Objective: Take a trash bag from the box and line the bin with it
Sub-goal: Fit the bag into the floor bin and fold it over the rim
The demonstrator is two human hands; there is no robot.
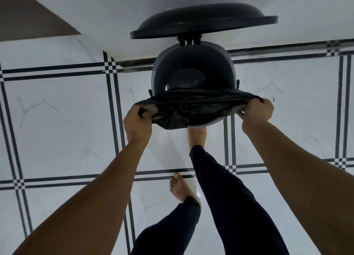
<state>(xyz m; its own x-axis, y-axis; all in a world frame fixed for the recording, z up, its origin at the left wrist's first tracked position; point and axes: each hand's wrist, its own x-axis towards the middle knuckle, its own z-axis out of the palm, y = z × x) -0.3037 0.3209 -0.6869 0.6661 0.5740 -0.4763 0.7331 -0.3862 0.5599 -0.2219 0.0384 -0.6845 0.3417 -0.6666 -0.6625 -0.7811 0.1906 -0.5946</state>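
Note:
A round dark pedal bin (193,71) stands on the floor against the wall, its lid (203,21) tipped up and open. A black trash bag (191,107) is stretched flat across the near rim of the bin. My left hand (137,123) grips the bag's left end and my right hand (256,111) grips its right end, both fists closed on the plastic. The bin's inside looks bare and dark. My right foot (197,136) sits at the bin's base, partly hidden under the bag. No box is in view.
White marble-look floor tiles with dark stripe borders (113,120) surround the bin. A white wall (95,15) rises behind it. My left foot (182,189) stands further back on the floor.

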